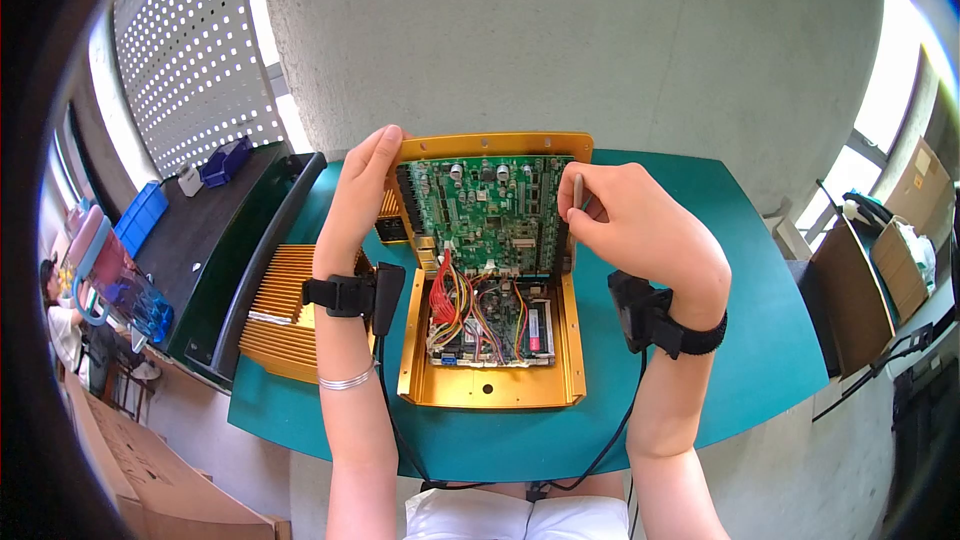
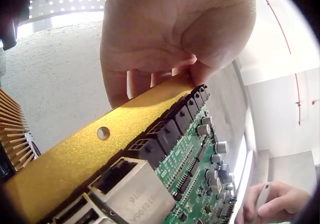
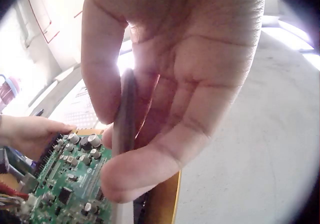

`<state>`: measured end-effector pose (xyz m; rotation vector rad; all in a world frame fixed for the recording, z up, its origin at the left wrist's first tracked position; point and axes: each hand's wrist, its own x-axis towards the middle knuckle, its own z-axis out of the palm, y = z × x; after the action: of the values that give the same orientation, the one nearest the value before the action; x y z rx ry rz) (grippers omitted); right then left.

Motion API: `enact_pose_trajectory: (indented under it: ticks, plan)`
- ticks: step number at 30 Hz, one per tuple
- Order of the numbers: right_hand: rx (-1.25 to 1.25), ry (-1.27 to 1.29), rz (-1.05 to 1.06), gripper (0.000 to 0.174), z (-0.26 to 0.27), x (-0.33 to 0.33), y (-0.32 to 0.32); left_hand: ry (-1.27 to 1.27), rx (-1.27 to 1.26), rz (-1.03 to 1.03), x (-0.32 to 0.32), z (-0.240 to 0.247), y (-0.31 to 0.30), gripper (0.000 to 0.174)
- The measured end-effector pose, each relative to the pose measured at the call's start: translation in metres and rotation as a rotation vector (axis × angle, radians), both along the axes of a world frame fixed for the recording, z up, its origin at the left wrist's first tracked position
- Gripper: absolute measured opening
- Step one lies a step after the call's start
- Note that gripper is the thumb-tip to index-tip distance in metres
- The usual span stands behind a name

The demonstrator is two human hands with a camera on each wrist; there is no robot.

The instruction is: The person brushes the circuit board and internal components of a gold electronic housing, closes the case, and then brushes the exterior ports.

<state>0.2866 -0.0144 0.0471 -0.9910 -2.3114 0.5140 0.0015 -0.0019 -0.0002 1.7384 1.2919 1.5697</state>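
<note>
A green circuit board [image 1: 485, 210] is fixed inside the raised gold panel [image 1: 530, 143] of a metal case. My left hand [image 1: 362, 188] grips the panel's upper left corner; in the left wrist view the fingers lie behind the gold edge [image 2: 75, 156], the thumb by the black connectors [image 2: 182, 118]. Between thumb and fingers, my right hand [image 1: 650, 225] pinches a slim grey tool [image 3: 125, 119] at the board's right edge. The tool's tip is hidden in the head view. Below, the gold case base [image 1: 490, 392] holds another board and coloured wires [image 1: 455, 305].
Gold finned heatsinks [image 1: 285, 340] lie on the green table [image 1: 700, 240] at the left. Beyond them is a dark cart [image 1: 185, 250] with blue bins [image 1: 142, 220]. A grey wall [image 1: 600, 50] rises behind the table. Cables hang from both wrist cameras.
</note>
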Motion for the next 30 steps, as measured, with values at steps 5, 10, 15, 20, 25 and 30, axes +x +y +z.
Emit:
enact_pose_trajectory:
  ticks: [5, 10, 15, 20, 25, 30]
  plan:
    - [0.01, -0.024, -0.002, 0.013, 0.002, 0.0, -0.002, 0.016, 0.009, 0.021, 0.001, 0.001, -0.001, 0.04]
    - [0.052, -0.004, -0.074, 0.013, -0.002, 0.005, -0.001, 0.008, 0.024, 0.015, 0.0, 0.0, 0.001, 0.039]
    - [-0.068, 0.028, -0.064, 0.014, 0.011, 0.003, -0.011, 0.003, 0.029, 0.014, 0.002, 0.001, -0.001, 0.039]
    - [0.033, 0.003, -0.006, 0.013, 0.001, -0.001, -0.005, 0.002, 0.008, 0.029, 0.003, 0.002, -0.002, 0.039]
    - [0.054, -0.006, -0.01, 0.012, 0.002, 0.0, -0.005, 0.01, 0.017, 0.025, 0.002, 0.002, -0.002, 0.039]
    - [0.037, -0.014, -0.013, 0.012, 0.001, 0.0, -0.004, 0.004, 0.009, 0.015, -0.001, -0.001, 0.002, 0.039]
